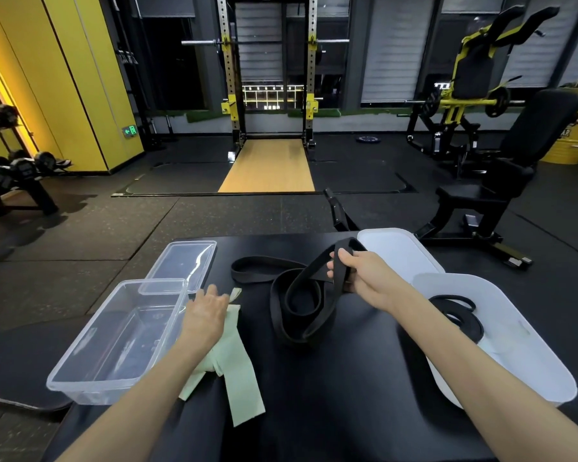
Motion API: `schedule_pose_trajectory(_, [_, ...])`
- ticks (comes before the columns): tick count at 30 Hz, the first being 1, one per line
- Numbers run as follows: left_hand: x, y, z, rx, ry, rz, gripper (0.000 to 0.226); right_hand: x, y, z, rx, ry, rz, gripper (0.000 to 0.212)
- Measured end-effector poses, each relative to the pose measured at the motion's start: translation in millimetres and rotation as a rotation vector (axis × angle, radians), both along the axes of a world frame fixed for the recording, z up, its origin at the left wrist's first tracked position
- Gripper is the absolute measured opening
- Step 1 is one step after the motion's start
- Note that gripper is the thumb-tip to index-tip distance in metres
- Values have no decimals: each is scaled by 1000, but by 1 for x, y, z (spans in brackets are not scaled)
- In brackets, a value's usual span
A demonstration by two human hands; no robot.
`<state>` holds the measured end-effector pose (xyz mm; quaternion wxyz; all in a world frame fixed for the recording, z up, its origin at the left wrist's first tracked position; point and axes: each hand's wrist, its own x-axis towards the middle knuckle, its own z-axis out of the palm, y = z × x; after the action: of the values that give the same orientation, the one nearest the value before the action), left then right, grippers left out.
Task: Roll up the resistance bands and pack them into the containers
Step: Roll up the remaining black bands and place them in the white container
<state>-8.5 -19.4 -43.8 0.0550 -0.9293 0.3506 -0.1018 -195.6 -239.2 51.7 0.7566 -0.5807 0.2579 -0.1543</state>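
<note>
- Progress: one thin black band (457, 316) lies coiled inside the white container (531, 371) at your right, so that one reads as packed. Its white lid (397, 251) sits off, just behind it.
- The clear container (114, 341) at your left holds nothing. The clear lid (181, 265) lies just behind it.
- Left to do, as I judge it: the wide black band (297, 315) and the pale green band (244, 395) are neither rolled tight nor boxed, and both lids are off.
- Wide black band: it lies in loose loops on the black table (347, 395) at centre. One part is lifted off the surface, and a loop trails toward the far left.
- Right hand (354, 271): it is raised above the table with the fingers curled round the band's strands. The forearm reaches in from the lower right.
- Left hand (207, 311): it is palm down with the fingers spread and straight, gripping nothing. It is over the far end of the green band, beside the clear container. Whether it touches or hovers, I cannot tell.
</note>
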Motion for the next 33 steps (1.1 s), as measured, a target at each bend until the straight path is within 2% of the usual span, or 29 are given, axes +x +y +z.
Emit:
schedule_pose_trajectory(3, [-1,3,-9,25,-47,62,41,1,2,0,0,14,15,19])
schedule_pose_trajectory(5, [1,1,-10,-102,-95,39,45,1,4,-1,-6,12,24,20])
schedule_pose_trajectory(7, [3,-7,-5,-282,-69,-109,35,2,5,-1,-9,6,39,20])
schedule_pose_trajectory(9, [-12,-22,18,-519,204,-257,19,4,7,-1,-11,6,56,22])
schedule_pose_trajectory(12, [-58,-44,58,-769,814,-377,21,7,8,1,14,-25,75,23])
schedule_pose_trajectory(14, [-81,-55,70,-800,1069,-384,25,9,9,3,60,-71,90,23])
schedule_pose_trajectory(16, [-94,-63,71,-753,1202,-411,25,10,10,3,60,-97,91,23])
schedule_pose_trajectory(18, [-98,-68,70,-749,1196,-420,18,11,10,2,51,-119,71,23])
schedule_pose_trajectory(21, [-94,-72,66,-764,1101,-377,32,13,12,0,61,-140,45,19])
schedule_pose_trajectory(24, [-94,-71,64,-789,1024,-357,22,12,15,-2,70,-134,53,19])
schedule_pose_trajectory(29, [-98,-69,63,-871,1068,-289,24,5,13,-6,88,-101,114,23])
schedule_pose_trajectory(33, [-104,-65,69,-984,1152,-241,31,-2,16,-13,-54,-5,125,19])
